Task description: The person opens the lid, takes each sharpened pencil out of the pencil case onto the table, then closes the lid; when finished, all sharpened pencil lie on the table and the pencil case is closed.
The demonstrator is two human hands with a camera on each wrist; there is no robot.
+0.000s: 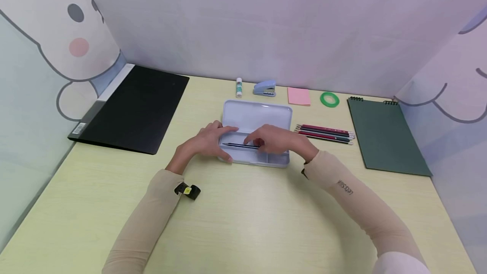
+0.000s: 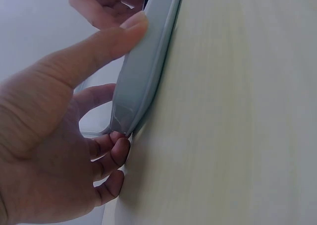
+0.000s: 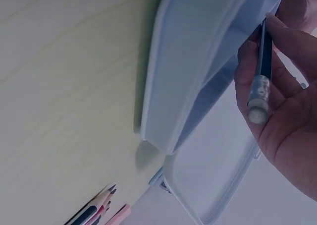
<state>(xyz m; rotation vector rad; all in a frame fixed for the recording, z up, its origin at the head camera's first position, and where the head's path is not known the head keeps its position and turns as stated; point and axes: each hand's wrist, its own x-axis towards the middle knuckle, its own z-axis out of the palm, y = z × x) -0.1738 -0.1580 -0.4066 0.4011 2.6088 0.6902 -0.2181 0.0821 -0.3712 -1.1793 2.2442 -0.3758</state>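
Note:
A pale blue pencil case [image 1: 257, 115] lies on the table with its lid folded back. My left hand [image 1: 207, 141] grips its left end; in the left wrist view the thumb [image 2: 106, 49] presses the front wall while the other fingers reach round the corner. Inside the case is a dark pencil [image 1: 239, 145], its tip pointing left. My right hand [image 1: 277, 138] pinches this pencil between thumb and fingers, over the tray. The right wrist view shows the pencil's white eraser end [image 3: 258, 106] sticking out past the fingers.
Several red and dark pencils [image 1: 325, 133] lie right of the case, beside a dark green spiral pad [image 1: 389, 136]. Behind stand a glue stick [image 1: 239, 88], a blue stapler [image 1: 264, 88], pink sticky notes [image 1: 298, 96] and green tape [image 1: 329, 99]. A black folder [image 1: 133, 109] lies left.

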